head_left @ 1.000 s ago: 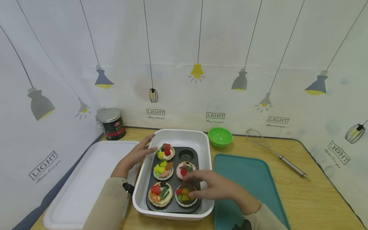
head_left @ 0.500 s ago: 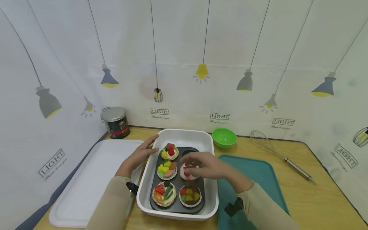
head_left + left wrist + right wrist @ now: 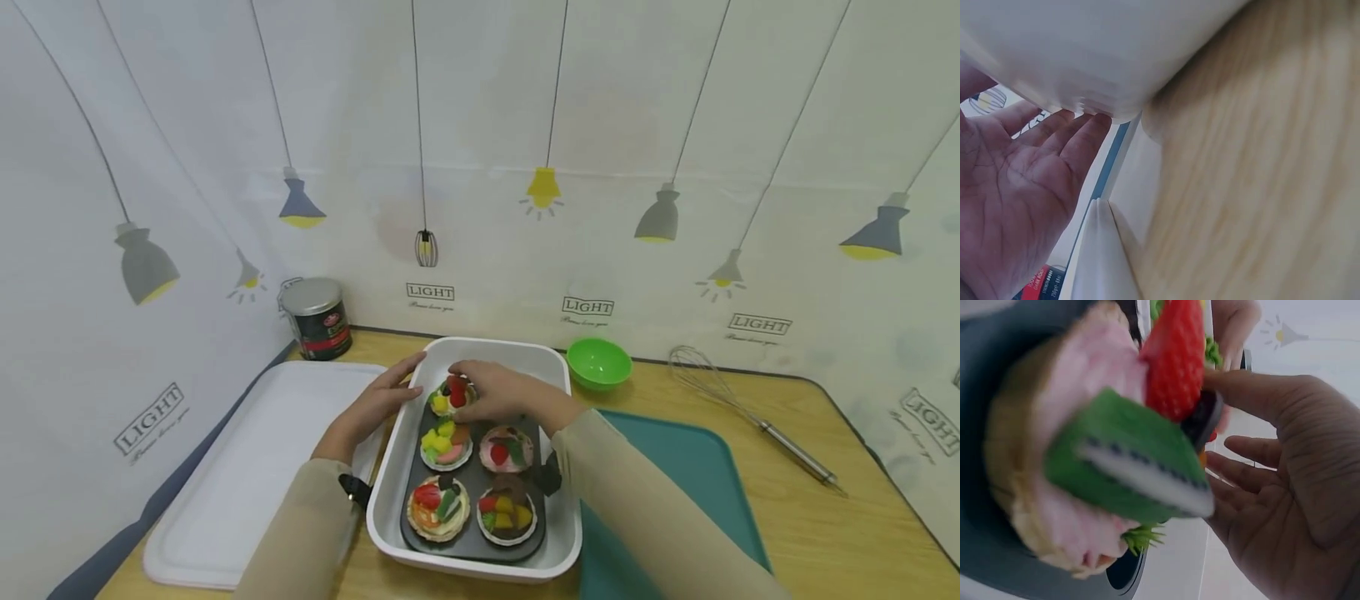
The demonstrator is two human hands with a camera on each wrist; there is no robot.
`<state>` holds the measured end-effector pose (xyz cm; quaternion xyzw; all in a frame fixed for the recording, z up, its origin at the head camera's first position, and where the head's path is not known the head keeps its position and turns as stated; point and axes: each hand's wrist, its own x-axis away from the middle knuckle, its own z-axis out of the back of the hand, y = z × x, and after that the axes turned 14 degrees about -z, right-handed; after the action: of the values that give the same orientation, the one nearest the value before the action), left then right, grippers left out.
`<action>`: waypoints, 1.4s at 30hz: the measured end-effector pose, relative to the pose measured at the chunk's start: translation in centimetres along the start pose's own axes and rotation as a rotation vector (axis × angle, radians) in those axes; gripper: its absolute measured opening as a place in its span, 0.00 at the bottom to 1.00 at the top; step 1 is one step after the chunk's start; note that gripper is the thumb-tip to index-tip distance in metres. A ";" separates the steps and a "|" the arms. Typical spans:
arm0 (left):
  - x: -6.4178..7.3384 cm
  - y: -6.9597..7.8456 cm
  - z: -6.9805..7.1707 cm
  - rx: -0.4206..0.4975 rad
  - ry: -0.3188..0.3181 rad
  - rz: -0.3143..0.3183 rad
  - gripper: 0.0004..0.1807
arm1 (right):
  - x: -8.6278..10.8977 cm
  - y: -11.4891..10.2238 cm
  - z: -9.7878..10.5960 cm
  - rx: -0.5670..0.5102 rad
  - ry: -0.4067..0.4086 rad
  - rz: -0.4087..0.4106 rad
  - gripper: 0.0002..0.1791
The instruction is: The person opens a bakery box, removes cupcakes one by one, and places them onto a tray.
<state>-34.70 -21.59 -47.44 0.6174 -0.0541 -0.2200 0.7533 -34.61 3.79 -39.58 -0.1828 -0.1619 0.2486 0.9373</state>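
Observation:
A white deep pan [image 3: 378, 500] holds a dark muffin tin [image 3: 408, 533]. Several fruit-topped tarts sit in its cups. My left hand [image 3: 378, 407] steadies the pan's left wall, thumb over the rim; in the left wrist view its fingers [image 3: 1085, 137] touch the outer side. My right hand [image 3: 502, 393] is over the far-left tart [image 3: 444, 403], thumb on the near side and fingers beyond, apart and loosely bent. A firm grip is not visible. In the right wrist view the pink-cream tart [image 3: 1079, 381] fills the foreground. My right hand and sleeve hide the far-right cup.
A white tray [image 3: 247, 483] lies left, a teal tray [image 3: 697, 475] right, partly beneath my right sleeve. Behind are a black-and-red canister [image 3: 322, 329], a green bowl [image 3: 598, 367] and a whisk [image 3: 787, 446] on the wooden table [image 3: 862, 533].
My right hand has moved away from me, from the near-right tart past the middle-right one, then left to the far-left tart. My left hand stays at the pan's wall. The view shifts slightly.

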 end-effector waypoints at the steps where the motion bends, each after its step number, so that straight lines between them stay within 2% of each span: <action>1: 0.0 0.0 -0.1 0.011 -0.002 -0.004 0.35 | -0.2 0.1 0.0 0.000 -0.009 -0.013 0.42; 6: 0.1 0.0 -0.3 0.034 0.008 0.009 0.36 | -1.0 0.7 -0.6 -0.043 -0.033 -0.026 0.36; 10: 0.2 0.0 -0.5 0.044 0.003 0.015 0.37 | -1.4 0.8 -1.7 -0.094 -0.038 -0.045 0.40; 12: 0.2 -0.1 -0.6 0.050 -0.003 0.012 0.37 | -1.7 0.8 -2.2 -0.063 -0.017 -0.054 0.43; 16: 0.2 -0.2 -0.6 0.058 -0.003 -0.001 0.37 | -1.9 0.6 -2.5 0.068 0.047 -0.065 0.43; 19: 0.0 -0.3 -0.6 0.052 0.005 -0.019 0.37 | -2.0 0.5 -2.2 0.097 0.057 -0.071 0.42; 26: -0.1 -0.4 -0.5 0.044 0.003 -0.026 0.38 | -1.6 0.6 -0.8 -0.069 0.069 -0.073 0.38; 33: 0.1 -0.1 -0.3 0.027 0.038 0.008 0.36 | 0.0 0.7 1.1 -0.073 0.126 -0.037 0.40; 38: 0.1 -0.1 -0.2 0.033 0.034 -0.002 0.37 | 2.9 1.8 2.9 -0.109 0.224 0.022 0.41; 42: 0.2 -0.4 0.0 0.031 0.030 -0.018 0.37 | 5.5 3.8 3.8 -0.167 0.286 0.048 0.40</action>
<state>-34.67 -21.76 -47.88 0.6326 -0.0407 -0.2164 0.7425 -33.11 10.76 -36.66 -0.2973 -0.0425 0.2280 0.9262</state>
